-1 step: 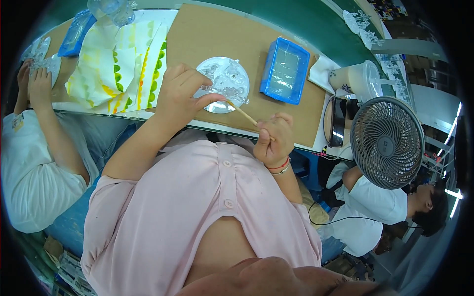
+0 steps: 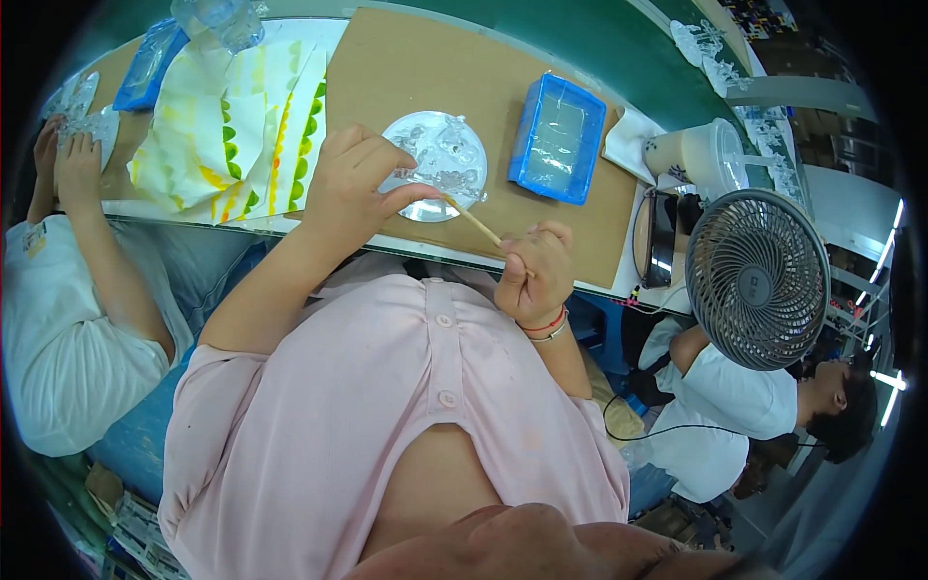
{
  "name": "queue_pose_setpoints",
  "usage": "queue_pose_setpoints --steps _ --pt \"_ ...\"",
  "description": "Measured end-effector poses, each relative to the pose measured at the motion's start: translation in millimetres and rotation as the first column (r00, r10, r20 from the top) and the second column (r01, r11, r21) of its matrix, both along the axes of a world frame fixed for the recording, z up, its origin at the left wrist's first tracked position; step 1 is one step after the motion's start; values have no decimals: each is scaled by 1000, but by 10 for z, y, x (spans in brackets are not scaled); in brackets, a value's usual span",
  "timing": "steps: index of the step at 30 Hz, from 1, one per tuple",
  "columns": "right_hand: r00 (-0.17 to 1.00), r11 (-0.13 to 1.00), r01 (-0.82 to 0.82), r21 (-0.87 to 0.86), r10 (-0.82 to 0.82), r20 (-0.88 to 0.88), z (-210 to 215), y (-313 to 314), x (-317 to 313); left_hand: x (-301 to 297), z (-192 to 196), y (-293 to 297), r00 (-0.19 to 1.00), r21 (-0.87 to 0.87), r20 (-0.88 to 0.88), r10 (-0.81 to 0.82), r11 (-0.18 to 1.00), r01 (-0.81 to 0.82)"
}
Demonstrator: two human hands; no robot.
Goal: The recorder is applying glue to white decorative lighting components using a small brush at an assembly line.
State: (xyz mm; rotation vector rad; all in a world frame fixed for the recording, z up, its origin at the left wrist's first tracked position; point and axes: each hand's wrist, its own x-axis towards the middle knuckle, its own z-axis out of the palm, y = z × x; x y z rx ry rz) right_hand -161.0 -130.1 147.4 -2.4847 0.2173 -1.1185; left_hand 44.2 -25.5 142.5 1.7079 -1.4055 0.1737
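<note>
My right hand (image 2: 536, 275) is wrapped round a thin wooden stick (image 2: 474, 223), whose far end points up and left to the near rim of a round silvery plate (image 2: 406, 205). Several clear, glassy pieces (image 2: 447, 145) lie on that plate. At the plate's left side, my left hand (image 2: 362, 184) has its thumb and forefinger curled toward each other. Something clear shows between those fingertips, too small to name. The stick's tip is close to my left thumb; I cannot tell whether they touch.
A blue tray (image 2: 525, 174) with clear contents stands right of the plate on brown board (image 2: 387, 58). Patterned sheets (image 2: 193, 135) lie left. Farther right are a lidded drink cup (image 2: 691, 155), dark glasses (image 2: 660, 242) and a fan (image 2: 759, 280). Another person's hands (image 2: 77, 169) work at far left.
</note>
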Motion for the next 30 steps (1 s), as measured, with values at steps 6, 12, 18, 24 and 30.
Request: queue_pose_setpoints --steps 6,12,18,24,30 --pt "999 999 -29 20 28 17 28 -61 -30 50 39 57 991 51 -23 -131 990 132" --pt "994 994 107 13 -107 33 37 -117 -130 -90 -27 -5 990 -4 -35 -138 990 138" --pt "999 998 43 50 -44 26 40 -16 -106 -210 -102 -48 998 -65 24 -60 996 61" --pt "985 985 173 -16 -173 23 36 -103 -95 -215 -1 1 999 -18 42 -1 1000 2" --pt "998 997 -70 40 70 -8 56 35 -48 23 63 62 990 90 -98 -97 990 106"
